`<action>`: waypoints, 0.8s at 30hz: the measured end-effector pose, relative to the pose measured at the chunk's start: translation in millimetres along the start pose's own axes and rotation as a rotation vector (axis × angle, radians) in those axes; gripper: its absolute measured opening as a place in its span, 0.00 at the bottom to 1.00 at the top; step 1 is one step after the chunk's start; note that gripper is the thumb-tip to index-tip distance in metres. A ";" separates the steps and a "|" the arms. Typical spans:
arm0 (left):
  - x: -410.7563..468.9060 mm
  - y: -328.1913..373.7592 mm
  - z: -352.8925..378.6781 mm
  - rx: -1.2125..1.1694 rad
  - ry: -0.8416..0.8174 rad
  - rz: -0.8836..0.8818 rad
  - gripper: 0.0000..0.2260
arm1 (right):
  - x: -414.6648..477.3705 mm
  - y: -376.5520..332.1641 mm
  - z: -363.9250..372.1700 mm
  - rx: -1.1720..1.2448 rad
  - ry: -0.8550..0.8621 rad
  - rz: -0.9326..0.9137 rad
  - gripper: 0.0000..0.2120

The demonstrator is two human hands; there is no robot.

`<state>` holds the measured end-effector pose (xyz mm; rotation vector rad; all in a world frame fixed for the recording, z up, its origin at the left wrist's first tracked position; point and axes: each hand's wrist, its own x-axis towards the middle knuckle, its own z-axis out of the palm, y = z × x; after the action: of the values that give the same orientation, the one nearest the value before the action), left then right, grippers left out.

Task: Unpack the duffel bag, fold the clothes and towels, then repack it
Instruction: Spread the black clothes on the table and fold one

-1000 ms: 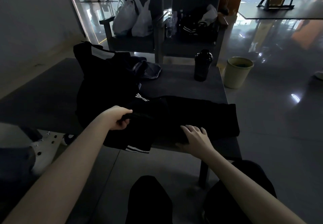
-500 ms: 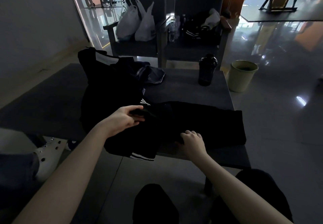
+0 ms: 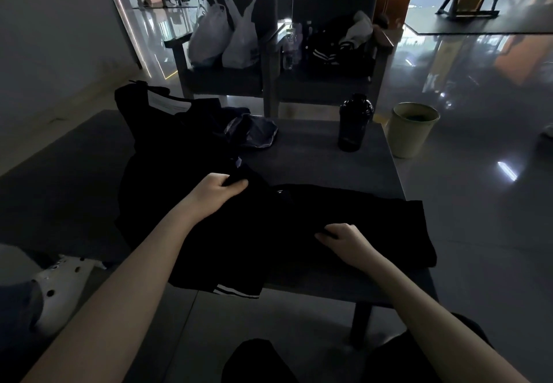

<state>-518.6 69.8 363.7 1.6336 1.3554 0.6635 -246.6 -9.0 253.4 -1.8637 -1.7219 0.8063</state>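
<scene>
Right hand (image 3: 347, 242) curled from flat, now gripping black garment (image 3: 374, 218), left hand (image 3: 215, 192) pinching its fold

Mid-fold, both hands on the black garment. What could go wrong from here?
1. The black garment overhangs the table at the near edge, striped hem dangling; a pull by the left hand might drag it to the floor.
2. The black bottle stands upright near the table's far right corner; swinging cloth could tip it.
3. The right hand grips only a small bunch, so the fold may skew.
</scene>
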 end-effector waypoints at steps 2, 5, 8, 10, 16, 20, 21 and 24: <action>13.5 -4.2 5.1 0.102 0.041 -0.062 0.15 | 4.7 2.0 0.4 -0.008 -0.023 0.066 0.22; 31.2 -18.7 12.8 0.369 0.073 -0.159 0.14 | 8.9 2.9 3.5 -0.078 -0.023 0.137 0.25; 38.9 -24.5 23.9 0.673 0.143 -0.246 0.12 | 10.2 -1.9 4.3 -0.156 -0.003 0.172 0.25; 36.8 -23.2 34.8 0.926 0.252 -0.159 0.13 | 9.3 -5.7 4.4 -0.204 0.018 0.159 0.22; 16.1 -30.5 89.8 1.060 0.027 0.440 0.21 | 7.6 -11.7 12.5 -0.346 0.180 0.099 0.19; 21.7 -60.6 92.7 1.128 -0.141 0.240 0.24 | 7.5 -3.5 11.0 -0.322 0.229 0.103 0.19; 22.5 -65.0 92.1 1.139 -0.139 0.239 0.25 | 6.5 -0.6 11.3 -0.338 0.286 0.085 0.18; 24.7 -64.4 94.1 1.153 -0.140 0.232 0.26 | 0.0 14.0 16.1 -0.494 0.508 -0.097 0.11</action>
<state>-464.6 66.7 260.4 2.6879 1.5469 -0.2172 -247.9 -11.2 232.2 -2.0320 -1.7430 -0.1560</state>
